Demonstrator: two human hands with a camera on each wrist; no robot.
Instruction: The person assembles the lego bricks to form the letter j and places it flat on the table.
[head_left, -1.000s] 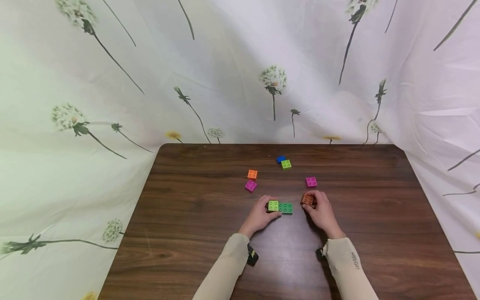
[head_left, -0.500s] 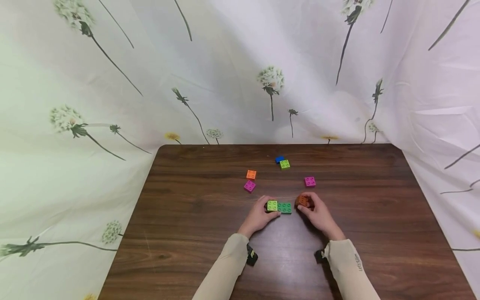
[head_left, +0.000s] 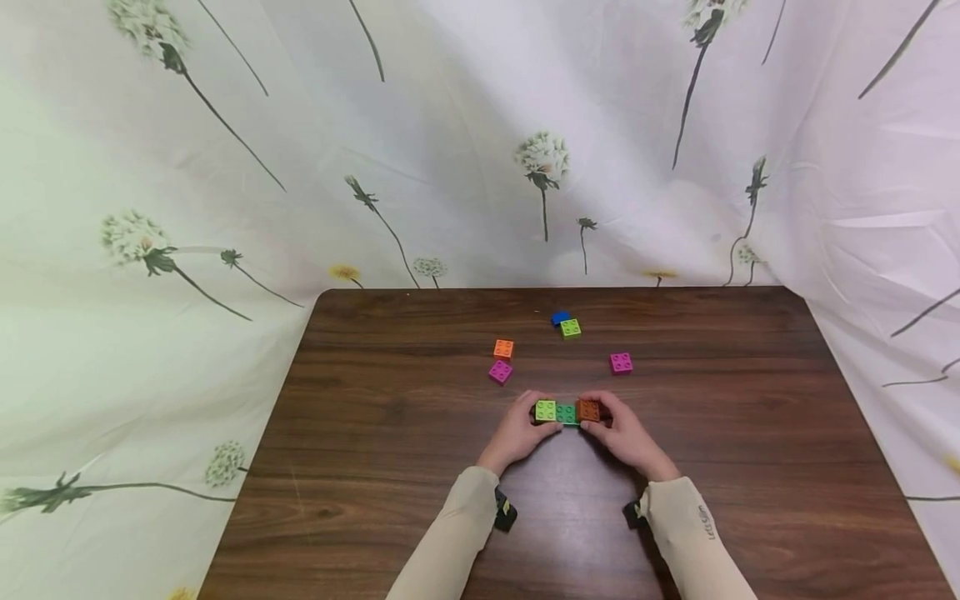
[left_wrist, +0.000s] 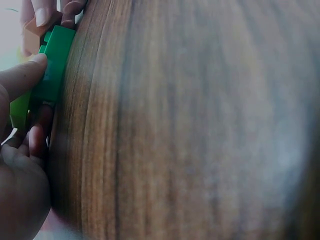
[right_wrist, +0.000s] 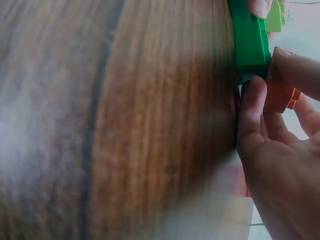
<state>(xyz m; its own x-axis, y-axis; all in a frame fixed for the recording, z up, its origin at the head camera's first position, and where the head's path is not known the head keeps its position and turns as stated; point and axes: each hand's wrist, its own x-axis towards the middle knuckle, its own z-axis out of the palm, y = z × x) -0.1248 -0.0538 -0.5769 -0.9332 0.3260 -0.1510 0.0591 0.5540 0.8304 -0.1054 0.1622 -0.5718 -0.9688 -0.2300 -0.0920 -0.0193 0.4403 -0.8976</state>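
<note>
Brown brick (head_left: 588, 410): shifted left, tilted over right end of green brick (head_left: 566, 414); right hand (head_left: 626, 433) pinches it. On or just above table (head_left: 375, 492): green brick, left end topped by lime brick (head_left: 546, 411), clamped in left hand (head_left: 516, 433). Presumably light, rigid plastic; grip flat sides.

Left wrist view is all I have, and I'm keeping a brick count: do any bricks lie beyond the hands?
Observer: Yes, the head view shows five: a blue brick, a far lime brick, an orange brick, a magenta brick beside the orange one, and another magenta brick off to the right.
Operator: I see no studs on the brown brick. Does it have any?
Observer: Yes, the head view shows four on top of the brown brick.
Operator: Any studs showing between it and the near lime brick?
Observer: Yes, two rows of two on the green brick.
</note>
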